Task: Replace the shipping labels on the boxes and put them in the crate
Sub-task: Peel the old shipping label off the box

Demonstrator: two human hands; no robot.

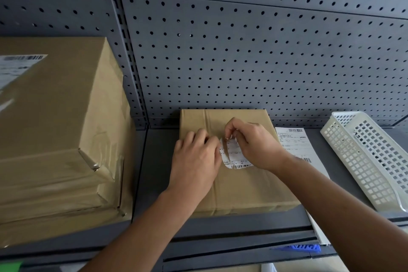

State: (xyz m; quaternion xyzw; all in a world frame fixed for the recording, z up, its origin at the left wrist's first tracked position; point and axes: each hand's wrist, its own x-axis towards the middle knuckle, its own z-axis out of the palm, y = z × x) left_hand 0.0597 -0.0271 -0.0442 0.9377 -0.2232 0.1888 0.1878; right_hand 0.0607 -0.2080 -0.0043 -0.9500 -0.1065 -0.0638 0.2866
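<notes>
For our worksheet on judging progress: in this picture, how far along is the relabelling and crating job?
Nothing looks finished. In hand: the left hand rests on the small box while the right hand pinches its old label, partly peeled. Left: stick on a new label from the sheets, handle the large box, whose label is still on, and move both into the white crate.

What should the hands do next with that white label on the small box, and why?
Probably pull the label down and off the box: the right hand pinches its lifted top edge, and it is curled and partly free, but its lower part looks stuck. The left hand lies on the box beside it.
</notes>
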